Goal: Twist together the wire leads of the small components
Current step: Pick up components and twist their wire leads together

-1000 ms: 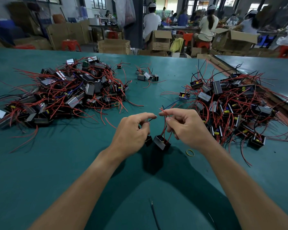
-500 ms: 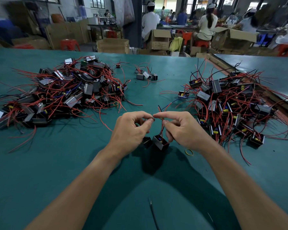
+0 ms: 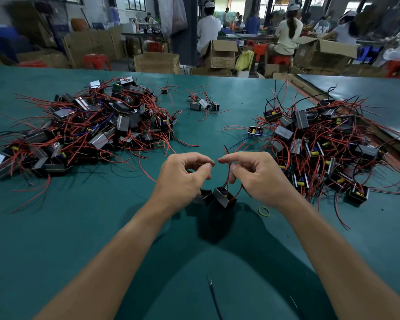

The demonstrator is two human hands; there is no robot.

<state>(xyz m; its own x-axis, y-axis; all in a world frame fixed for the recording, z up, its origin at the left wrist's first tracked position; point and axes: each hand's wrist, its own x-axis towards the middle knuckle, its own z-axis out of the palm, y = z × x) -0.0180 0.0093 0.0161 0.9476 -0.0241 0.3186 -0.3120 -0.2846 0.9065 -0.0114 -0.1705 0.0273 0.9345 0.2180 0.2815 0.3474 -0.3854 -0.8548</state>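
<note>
My right hand [image 3: 256, 179] pinches the red leads [image 3: 228, 174] rising upright from the component [image 3: 224, 199] below; my left hand [image 3: 183, 179] is just beside, curled, grip unclear.

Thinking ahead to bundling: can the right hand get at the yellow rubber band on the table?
Probably yes. The rubber band lies uncovered on the table close beside the right hand. But that hand pinches red leads, so it would have to release them first.

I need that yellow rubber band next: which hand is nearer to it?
Right. The right hand sits just above the rubber band in the picture; the left hand lies farther off, beyond the black components.
</note>
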